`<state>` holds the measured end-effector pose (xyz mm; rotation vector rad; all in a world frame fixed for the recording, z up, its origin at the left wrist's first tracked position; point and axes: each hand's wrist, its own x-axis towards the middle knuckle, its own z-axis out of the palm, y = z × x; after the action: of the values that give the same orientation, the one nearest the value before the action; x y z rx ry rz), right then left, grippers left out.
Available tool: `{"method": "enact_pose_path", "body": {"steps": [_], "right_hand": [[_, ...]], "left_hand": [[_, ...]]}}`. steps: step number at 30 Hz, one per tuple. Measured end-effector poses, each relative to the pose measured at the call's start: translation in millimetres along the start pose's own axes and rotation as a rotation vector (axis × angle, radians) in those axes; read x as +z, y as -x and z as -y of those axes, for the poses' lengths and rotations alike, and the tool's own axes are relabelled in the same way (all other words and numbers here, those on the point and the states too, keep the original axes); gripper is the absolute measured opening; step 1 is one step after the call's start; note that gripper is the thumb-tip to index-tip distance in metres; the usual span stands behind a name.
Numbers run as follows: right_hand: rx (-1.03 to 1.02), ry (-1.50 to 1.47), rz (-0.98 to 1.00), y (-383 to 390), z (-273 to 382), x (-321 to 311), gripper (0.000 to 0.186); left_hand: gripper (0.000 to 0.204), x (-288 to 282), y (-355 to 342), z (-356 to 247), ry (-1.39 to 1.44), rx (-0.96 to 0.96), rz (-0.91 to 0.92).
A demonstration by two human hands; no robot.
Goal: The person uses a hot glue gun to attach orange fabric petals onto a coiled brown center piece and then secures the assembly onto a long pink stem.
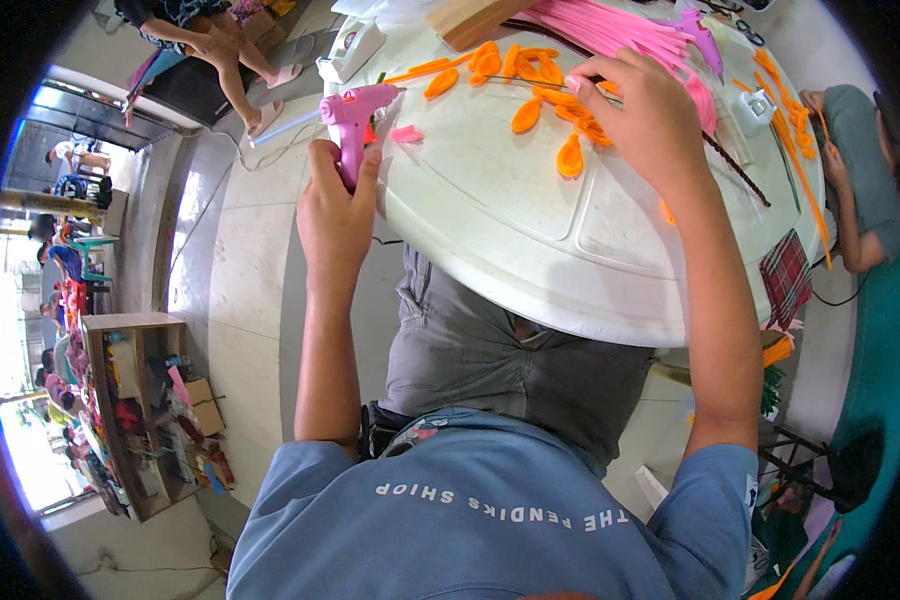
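Observation:
My left hand (338, 205) is closed round the handle of a pink glue gun (348, 118) at the table's left edge. A pale glue stick (288, 128) sticks out of the gun's back, and its nozzle points right. Over the table, my right hand (642, 115) pinches a thin dark wire stem (515, 82), with a small pink bit at the fingertips. Orange fuzzy petal loops (570, 157) lie just below and left of that hand. Beside the nozzle rests a small pink fuzzy piece (407, 134).
The white round table (490, 240) carries a bundle of pink pipe cleaners (610, 28), a wooden block (478, 22), a second glue gun (705, 42) and a plaid cloth (786, 272). Another person (860, 175) sits at the right with orange strands. A shelf (140, 410) stands at left.

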<state>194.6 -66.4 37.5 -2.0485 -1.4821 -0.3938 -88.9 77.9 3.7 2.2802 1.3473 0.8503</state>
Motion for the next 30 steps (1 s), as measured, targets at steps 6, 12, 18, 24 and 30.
{"method": "enact_pose_path", "body": {"steps": [6,12,18,24,30], "right_hand": [[0.015,0.009,-0.017,-2,-6,-3,0.022],[0.059,-0.011,-0.007,-1,-3,-3,0.020],[0.045,-0.034,-0.008,-1,-4,-4,0.021],[-0.039,-0.018,-0.025,-3,7,-2,0.019],[-0.204,0.070,0.085,-34,41,39,0.018]], "left_hand": [[0.046,9,-7,1,-0.073,0.077,-0.053],[0.050,12,-7,-9,-0.117,0.039,-0.024],[0.049,12,-6,-8,-0.102,0.028,-0.030],[0.048,14,-5,-16,-0.128,0.013,-0.027],[0.056,14,-8,-13,-0.123,-0.018,0.001]]}}
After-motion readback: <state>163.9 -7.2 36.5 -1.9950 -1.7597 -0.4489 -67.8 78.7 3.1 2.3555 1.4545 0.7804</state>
